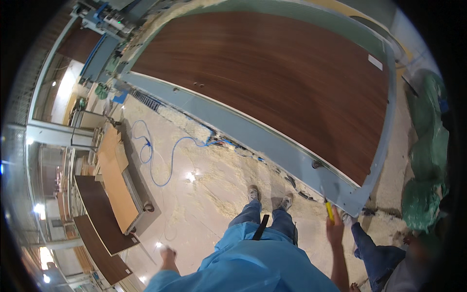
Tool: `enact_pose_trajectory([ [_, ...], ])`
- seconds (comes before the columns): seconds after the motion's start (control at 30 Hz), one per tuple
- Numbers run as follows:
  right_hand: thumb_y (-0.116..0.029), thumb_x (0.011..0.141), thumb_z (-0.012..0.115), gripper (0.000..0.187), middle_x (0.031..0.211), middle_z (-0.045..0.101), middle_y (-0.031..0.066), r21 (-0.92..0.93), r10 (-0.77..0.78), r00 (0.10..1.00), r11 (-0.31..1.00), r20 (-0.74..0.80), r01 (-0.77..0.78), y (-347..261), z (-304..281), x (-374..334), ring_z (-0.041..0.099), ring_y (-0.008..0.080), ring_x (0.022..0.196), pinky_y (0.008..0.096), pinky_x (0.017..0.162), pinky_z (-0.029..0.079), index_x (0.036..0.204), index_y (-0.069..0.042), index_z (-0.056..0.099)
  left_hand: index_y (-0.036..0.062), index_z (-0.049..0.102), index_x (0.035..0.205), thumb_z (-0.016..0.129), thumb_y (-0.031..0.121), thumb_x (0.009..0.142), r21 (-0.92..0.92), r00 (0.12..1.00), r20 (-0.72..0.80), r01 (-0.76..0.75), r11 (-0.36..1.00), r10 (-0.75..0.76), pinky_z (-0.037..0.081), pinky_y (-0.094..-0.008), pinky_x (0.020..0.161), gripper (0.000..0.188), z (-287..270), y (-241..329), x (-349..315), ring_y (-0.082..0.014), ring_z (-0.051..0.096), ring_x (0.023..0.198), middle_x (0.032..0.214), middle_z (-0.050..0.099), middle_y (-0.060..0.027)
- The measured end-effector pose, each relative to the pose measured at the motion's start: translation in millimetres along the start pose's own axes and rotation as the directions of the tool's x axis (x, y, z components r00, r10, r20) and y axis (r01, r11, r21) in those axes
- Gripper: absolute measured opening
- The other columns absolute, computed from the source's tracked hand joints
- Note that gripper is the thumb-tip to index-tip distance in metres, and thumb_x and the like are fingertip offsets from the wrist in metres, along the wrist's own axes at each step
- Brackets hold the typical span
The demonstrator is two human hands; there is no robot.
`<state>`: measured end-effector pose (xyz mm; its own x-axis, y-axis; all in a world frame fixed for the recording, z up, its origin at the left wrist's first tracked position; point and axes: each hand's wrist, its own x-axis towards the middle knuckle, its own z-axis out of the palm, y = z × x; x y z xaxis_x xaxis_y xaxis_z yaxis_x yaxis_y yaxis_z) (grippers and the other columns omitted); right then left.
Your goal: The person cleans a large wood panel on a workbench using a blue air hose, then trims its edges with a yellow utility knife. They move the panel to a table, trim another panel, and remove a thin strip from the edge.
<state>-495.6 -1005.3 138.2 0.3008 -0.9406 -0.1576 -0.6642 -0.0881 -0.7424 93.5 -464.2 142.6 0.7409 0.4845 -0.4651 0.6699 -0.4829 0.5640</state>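
Observation:
My right hand (334,228) is closed around a slim yellow tool (330,212), held upright just off the near right corner of the machine bed (272,141). The tool's exact kind is too small to make out. On that bed lies a large dark-brown wood-grain panel (262,82) with a pale edge and a small white label (375,62) near its right end. My left hand (168,256) hangs low at my left side over the floor, away from the bed. It is small and blurred, so its fingers cannot be read.
Another person's jeans-clad leg (372,253) is close on my right. Green plastic bags (423,204) stand beyond the bed's right end. A blue hose (170,170) curls across the dust-strewn floor. Brown boards (104,209) are stacked at left, and a machine head (114,22) sits far left.

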Motion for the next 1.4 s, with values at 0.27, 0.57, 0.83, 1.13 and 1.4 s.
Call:
enact_pose_trajectory([
  [0.27,-0.009,0.097,0.061,0.052,0.131,0.066,0.0262,0.149,-0.074,0.97,0.988,0.233,0.04,-87.0,115.9,6.1,0.066,0.0365,0.12,0.0394,0.098,0.052,0.147,-0.003,0.051,0.0101,0.054,0.087,0.059,0.021,0.098,-0.159,0.798,0.254,0.592,0.79,-0.546,0.053,-0.0372,0.058,0.016,-59.0,-171.1,-33.3,-0.0236,0.06,0.066,0.075,0.056,-0.0074],
  [0.57,-0.014,0.097,0.061,0.057,0.109,0.071,0.0256,-0.121,-0.426,0.869,0.877,0.253,0.465,-277.8,253.0,189.5,0.069,0.0436,0.096,0.051,0.081,0.054,0.152,-0.014,0.047,0.0027,0.06,0.125,0.063,0.029,0.099,-0.229,0.665,0.656,-0.274,0.934,0.356,0.055,-0.034,0.081,0.037,221.9,74.9,12.6,-0.0223,0.071,0.097,0.112,0.068,-0.0091],
  [0.83,-0.015,0.099,0.059,0.057,0.103,0.072,0.0236,-0.307,-0.365,0.886,0.841,0.288,0.446,-418.9,317.2,273.3,0.07,0.0418,0.093,0.0518,0.079,0.055,0.154,-0.022,0.045,-0.0012,0.056,0.133,0.068,0.03,0.098,-0.303,0.249,0.661,-0.774,0.556,0.708,0.056,-0.0401,0.088,0.049,352.6,310.1,-60.3,-0.0318,0.07,0.104,0.125,0.065,-0.0193],
  [1.13,-0.012,0.098,0.057,0.052,0.099,0.071,0.0257,-0.405,-0.515,0.789,0.677,0.335,0.614,-516.9,422.3,430.3,0.071,0.0433,0.089,0.0545,0.078,0.057,0.149,-0.019,0.049,0.0034,0.048,0.143,0.068,0.026,0.093,-0.264,0.181,0.613,-0.87,0.415,0.769,0.053,-0.046,0.093,0.059,489.1,473.0,-84.5,-0.0366,0.068,0.107,0.137,0.057,-0.0221],
  [1.4,-0.01,0.094,0.057,0.056,0.105,0.07,0.0248,-0.508,-0.395,0.782,0.601,0.482,0.617,-572.6,480.4,502.2,0.072,0.044,0.095,0.0527,0.081,0.058,0.15,-0.015,0.05,0.0076,0.055,0.134,0.065,0.025,0.095,-0.218,0.26,0.674,-0.824,0.523,0.692,0.052,-0.0501,0.095,0.044,564.8,501.7,-73.6,-0.0419,0.063,0.115,0.134,0.06,-0.0228],
])
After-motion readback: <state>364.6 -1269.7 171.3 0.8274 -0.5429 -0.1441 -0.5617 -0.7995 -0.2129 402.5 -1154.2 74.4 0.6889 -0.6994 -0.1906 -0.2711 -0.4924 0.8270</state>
